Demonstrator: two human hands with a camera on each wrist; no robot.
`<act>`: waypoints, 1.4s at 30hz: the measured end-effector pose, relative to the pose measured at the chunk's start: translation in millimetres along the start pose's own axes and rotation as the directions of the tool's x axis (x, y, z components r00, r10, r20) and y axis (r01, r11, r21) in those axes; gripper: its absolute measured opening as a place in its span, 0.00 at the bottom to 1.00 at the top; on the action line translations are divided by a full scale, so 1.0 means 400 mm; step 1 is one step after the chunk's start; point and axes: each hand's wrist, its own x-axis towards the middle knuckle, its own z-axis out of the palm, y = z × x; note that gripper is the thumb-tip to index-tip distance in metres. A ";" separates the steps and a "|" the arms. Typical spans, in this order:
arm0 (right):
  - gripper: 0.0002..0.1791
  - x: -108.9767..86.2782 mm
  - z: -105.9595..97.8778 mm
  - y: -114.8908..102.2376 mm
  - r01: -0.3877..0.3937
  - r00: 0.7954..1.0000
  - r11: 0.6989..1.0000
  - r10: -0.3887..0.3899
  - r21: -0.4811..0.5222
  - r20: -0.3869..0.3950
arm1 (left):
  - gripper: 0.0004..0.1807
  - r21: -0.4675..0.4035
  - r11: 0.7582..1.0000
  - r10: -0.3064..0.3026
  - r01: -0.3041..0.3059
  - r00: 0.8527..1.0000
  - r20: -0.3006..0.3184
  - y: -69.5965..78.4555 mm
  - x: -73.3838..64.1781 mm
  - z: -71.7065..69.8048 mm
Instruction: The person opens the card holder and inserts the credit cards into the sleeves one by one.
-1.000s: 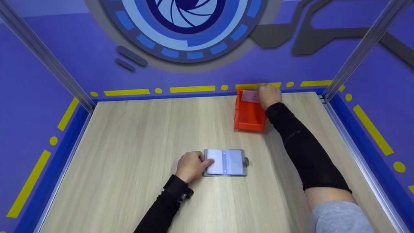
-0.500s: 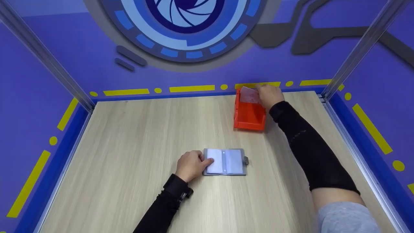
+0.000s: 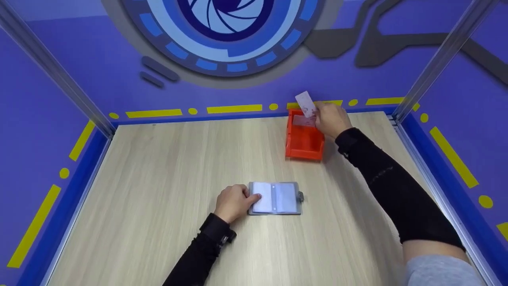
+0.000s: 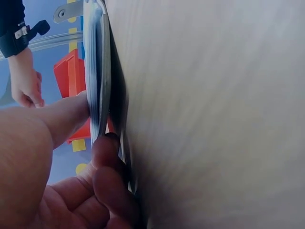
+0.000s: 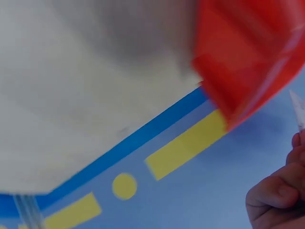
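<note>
- I see the right hand up by the red bin. Its fingers pinch a small card near the card's low end.
- The card leans, up at the far end of the bin, with the blue wall behind it.
- Another card-like piece shows in the far part of the bin.
- The left hand is down at the table. Its thumb presses on a page of a little book and its fingers are tucked under the cover, so it grips the edge.
- The book lies spread wide on the table, pale pages up. A small gray strap sticks out on the side away from the left hand.
- To me, the step right now looks like taking one card out of the bin.
- I think the next move needs the right hand to pinch tight and bring the card past the bin without bumping it.
- The left hand should hold the book steady, so it won't slide.
</note>
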 end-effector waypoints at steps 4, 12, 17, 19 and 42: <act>0.17 -0.026 -0.011 -0.032 -0.024 0.999 0.996 0.026 0.091 -0.025 | 0.24 -0.005 1.000 -0.001 0.001 1.000 -0.006 -0.002 0.002 -0.001; 0.16 -0.099 -0.031 -0.088 -0.013 1.000 0.979 0.017 0.201 -0.018 | 0.24 0.003 1.000 0.005 -0.005 1.000 -0.002 -0.002 0.001 0.000; 0.15 -0.153 -0.030 -0.126 -0.013 1.000 0.969 0.011 0.247 0.009 | 0.25 0.013 1.000 0.003 -0.003 1.000 -0.006 0.001 0.000 -0.002; 0.15 -0.176 -0.025 -0.139 -0.012 1.000 0.962 0.006 0.274 0.024 | 0.24 0.013 1.000 0.004 -0.003 1.000 -0.009 0.002 -0.001 -0.002; 0.12 -0.447 0.081 -0.226 -0.093 0.898 0.930 -0.076 0.355 0.433 | 0.25 0.022 1.000 0.014 -0.014 1.000 -0.010 -0.003 0.002 0.004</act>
